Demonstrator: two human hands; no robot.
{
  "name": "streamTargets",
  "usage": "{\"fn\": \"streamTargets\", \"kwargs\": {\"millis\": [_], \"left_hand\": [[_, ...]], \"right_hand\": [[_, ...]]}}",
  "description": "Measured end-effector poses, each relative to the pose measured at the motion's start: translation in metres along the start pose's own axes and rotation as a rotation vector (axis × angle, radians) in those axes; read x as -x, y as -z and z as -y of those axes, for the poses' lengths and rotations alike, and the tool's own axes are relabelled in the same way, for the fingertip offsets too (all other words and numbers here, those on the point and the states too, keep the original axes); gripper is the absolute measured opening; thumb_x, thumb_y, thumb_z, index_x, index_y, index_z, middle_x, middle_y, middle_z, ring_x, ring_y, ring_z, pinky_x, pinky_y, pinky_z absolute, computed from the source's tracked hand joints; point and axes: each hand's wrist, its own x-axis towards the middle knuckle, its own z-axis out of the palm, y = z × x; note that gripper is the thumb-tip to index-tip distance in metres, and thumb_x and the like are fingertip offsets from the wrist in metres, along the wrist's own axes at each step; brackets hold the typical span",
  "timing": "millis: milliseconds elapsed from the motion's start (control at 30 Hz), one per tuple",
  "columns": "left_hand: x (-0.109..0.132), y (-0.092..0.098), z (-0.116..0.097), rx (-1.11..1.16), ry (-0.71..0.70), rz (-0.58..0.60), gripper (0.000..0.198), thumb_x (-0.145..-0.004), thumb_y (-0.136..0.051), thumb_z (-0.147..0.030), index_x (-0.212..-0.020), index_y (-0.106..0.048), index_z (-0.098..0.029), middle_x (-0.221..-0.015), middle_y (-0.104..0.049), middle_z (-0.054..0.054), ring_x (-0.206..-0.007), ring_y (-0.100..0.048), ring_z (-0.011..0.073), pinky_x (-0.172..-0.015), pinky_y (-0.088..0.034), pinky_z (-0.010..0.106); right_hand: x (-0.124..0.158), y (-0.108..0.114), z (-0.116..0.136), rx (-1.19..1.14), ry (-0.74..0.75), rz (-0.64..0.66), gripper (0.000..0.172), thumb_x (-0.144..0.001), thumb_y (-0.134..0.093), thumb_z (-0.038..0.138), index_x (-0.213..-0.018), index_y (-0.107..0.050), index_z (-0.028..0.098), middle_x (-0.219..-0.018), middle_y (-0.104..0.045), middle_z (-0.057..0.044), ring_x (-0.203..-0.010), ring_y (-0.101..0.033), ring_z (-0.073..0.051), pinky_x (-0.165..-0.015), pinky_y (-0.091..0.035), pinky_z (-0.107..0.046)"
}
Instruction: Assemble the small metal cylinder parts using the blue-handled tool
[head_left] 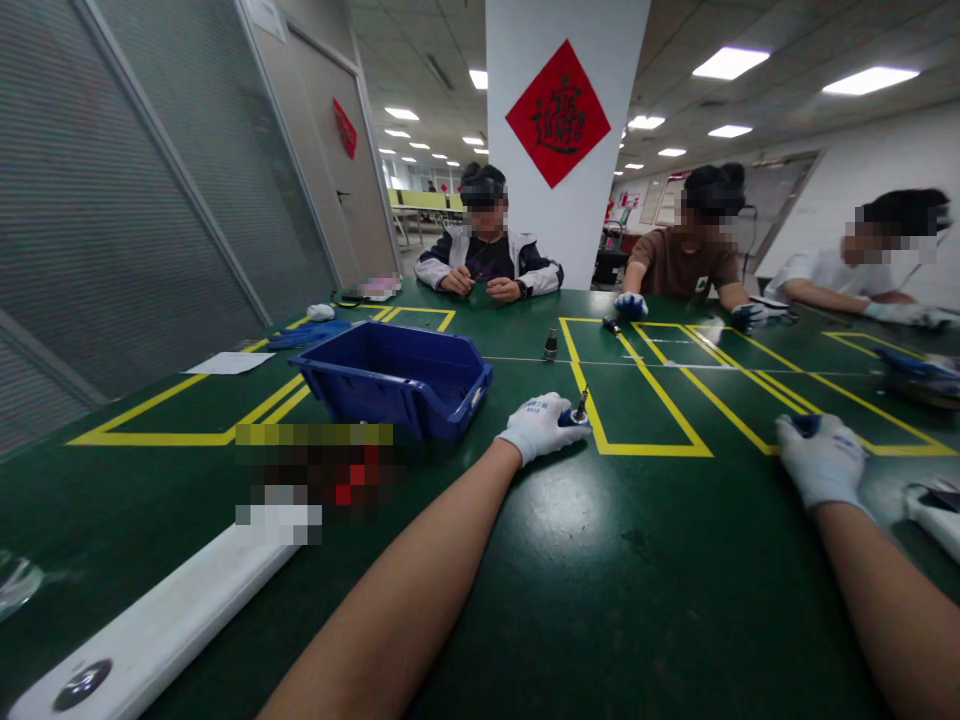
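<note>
My left hand [541, 424], in a white glove, is stretched far out over the green table and closed round a small metal part [580, 408] that stands on the table at the edge of a yellow-taped rectangle. My right hand [821, 460], also gloved, rests on the table to the right with its fingers curled; a bit of dark blue shows at its far side, and I cannot make out what it holds. A second small metal part [550, 345] stands upright farther out on the table.
A blue plastic bin [390, 378] sits left of my left hand. A white bar [172, 620] lies at the near left. Three people sit across the green table [600, 580]; their gloved hands rest on it. A paper sheet [229, 362] lies far left.
</note>
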Motion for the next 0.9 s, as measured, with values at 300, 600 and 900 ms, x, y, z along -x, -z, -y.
{"fn": "streamTargets", "kwargs": {"millis": [300,600,900], "left_hand": [[0.0,0.0,0.001,-0.002,-0.007,0.001,0.055,-0.073,-0.042,-0.073,-0.089,-0.062,-0.025,-0.096,-0.059,0.004,-0.088,-0.06,0.0219,-0.071,-0.047,0.03],[0.0,0.001,0.001,0.0,-0.007,0.005,0.058,-0.072,-0.04,-0.076,-0.089,-0.062,-0.025,-0.097,-0.059,0.004,-0.088,-0.06,0.0217,-0.071,-0.047,0.03],[0.0,0.001,0.0,0.008,0.011,0.008,0.054,-0.073,-0.043,-0.073,-0.088,-0.061,-0.024,-0.097,-0.059,0.004,-0.088,-0.059,0.0212,-0.072,-0.046,0.029]], "right_hand": [[0.0,0.004,0.002,0.04,0.01,0.016,0.046,-0.08,-0.045,0.054,-0.104,-0.067,0.022,-0.106,-0.051,-0.021,-0.092,-0.054,-0.033,-0.068,-0.037,-0.046],[0.003,-0.007,0.014,0.065,0.017,0.254,0.064,-0.068,-0.063,0.051,-0.125,-0.053,0.024,-0.12,-0.044,-0.025,-0.104,-0.049,-0.041,-0.07,-0.038,-0.051],[0.01,0.009,0.014,0.035,0.043,-0.178,0.047,-0.084,-0.041,0.05,-0.107,-0.061,0.015,-0.098,-0.056,-0.02,-0.097,-0.052,-0.032,-0.072,-0.041,-0.042]]}}
